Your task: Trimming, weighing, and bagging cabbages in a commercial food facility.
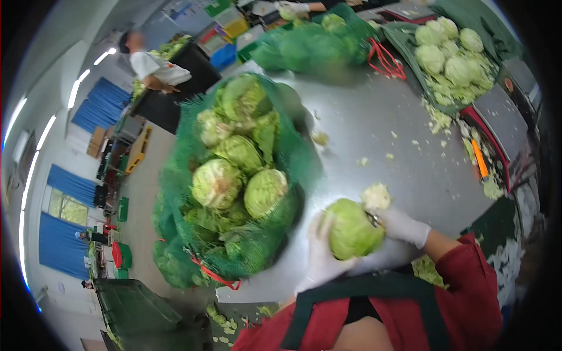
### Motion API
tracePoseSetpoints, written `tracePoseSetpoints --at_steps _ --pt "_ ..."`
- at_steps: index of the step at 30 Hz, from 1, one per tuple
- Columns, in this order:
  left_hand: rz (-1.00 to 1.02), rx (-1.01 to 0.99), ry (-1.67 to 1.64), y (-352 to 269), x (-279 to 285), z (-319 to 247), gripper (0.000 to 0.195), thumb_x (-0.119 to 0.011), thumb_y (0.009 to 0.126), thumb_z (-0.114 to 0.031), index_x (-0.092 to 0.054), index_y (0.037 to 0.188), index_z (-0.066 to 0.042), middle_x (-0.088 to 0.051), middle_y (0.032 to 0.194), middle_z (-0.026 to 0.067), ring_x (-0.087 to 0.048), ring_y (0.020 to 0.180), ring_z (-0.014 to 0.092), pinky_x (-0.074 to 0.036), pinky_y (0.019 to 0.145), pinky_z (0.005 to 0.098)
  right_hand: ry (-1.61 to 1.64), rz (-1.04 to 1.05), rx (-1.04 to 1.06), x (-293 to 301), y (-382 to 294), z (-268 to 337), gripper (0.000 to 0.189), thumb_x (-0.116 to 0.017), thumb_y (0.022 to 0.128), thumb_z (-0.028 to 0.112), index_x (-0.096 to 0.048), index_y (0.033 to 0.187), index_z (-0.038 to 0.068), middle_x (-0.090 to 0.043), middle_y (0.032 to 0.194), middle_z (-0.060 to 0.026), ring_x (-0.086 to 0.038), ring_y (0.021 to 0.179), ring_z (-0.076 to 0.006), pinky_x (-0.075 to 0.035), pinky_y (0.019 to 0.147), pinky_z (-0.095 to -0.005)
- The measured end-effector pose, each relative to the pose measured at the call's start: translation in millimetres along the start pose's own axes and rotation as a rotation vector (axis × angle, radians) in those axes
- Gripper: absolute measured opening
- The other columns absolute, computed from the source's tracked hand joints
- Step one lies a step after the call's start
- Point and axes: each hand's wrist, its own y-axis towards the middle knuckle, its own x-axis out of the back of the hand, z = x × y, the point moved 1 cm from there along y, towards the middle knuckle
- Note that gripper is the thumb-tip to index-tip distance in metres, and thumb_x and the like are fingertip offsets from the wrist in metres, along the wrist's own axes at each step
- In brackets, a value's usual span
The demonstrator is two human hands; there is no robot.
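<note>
A pale green cabbage head (353,230) is held just above the near edge of the steel table (351,166). My left hand (322,252), in a white glove, cups it from the left and below. On its right side my gloved right hand (404,229) grips a small metal tool (374,218), mostly hidden by the fingers, against the cabbage. A whitish cut piece of cabbage (376,196) shows just beyond the tool. To the left stands an opened green mesh sack (303,158) with several cabbage heads (218,183) in it.
Another green mesh sack (303,48) lies across the table's far side. At far right, a green-lined container (421,83) holds trimmed cabbages. An orange-handled tool (480,159) lies by the right edge. A person (153,66) stands beyond a dark bin; another person's gloved hand (293,7) works at the top.
</note>
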Motion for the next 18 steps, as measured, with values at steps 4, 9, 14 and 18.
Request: tracePoseSetpoints --at_steps 4,9,14,18 --pt "-0.067 0.263 -0.713 -29 0 36 0.123 -0.093 0.059 -0.025 -0.016 0.153 -0.004 -0.027 0.151 0.0201 -0.033 0.141 0.031 -0.033 0.115 0.0451 0.434 0.082 -0.218 11 -17 40 0.028 -0.055 0.085 0.016 -0.062 0.111 0.007 -0.063 0.072 -0.0093 -0.062 0.059 -0.0210 -0.052 0.056 -0.0354" --pt "-0.045 0.263 -0.627 -43 10 56 0.128 -0.095 0.060 -0.030 -0.014 0.155 -0.003 -0.023 0.156 0.0180 -0.032 0.142 0.029 -0.032 0.116 0.0427 0.780 0.072 -0.312 -5 -20 64 0.030 -0.058 0.083 0.013 -0.062 0.111 0.003 -0.059 0.064 -0.0055 -0.056 0.045 -0.0132 -0.046 0.043 -0.0290" --pt "0.069 0.239 -0.732 -29 8 39 0.128 -0.093 0.061 -0.032 -0.012 0.157 -0.006 -0.026 0.157 0.0162 -0.034 0.143 0.029 -0.034 0.115 0.0436 0.349 -0.413 -0.060 -13 -31 49 0.047 -0.060 0.084 0.018 -0.058 0.129 0.004 -0.063 0.071 -0.0187 -0.065 0.060 -0.0309 -0.053 0.057 -0.0395" --pt "0.277 0.467 -0.993 -5 32 39 0.126 -0.087 0.067 -0.050 -0.012 0.158 -0.006 -0.030 0.156 0.0156 -0.035 0.142 0.028 -0.035 0.114 0.0437 0.169 -0.365 -0.028 11 -40 54 0.060 -0.061 0.086 0.025 -0.046 0.142 0.008 -0.067 0.076 -0.0169 -0.065 0.066 -0.0368 -0.053 0.061 -0.0462"
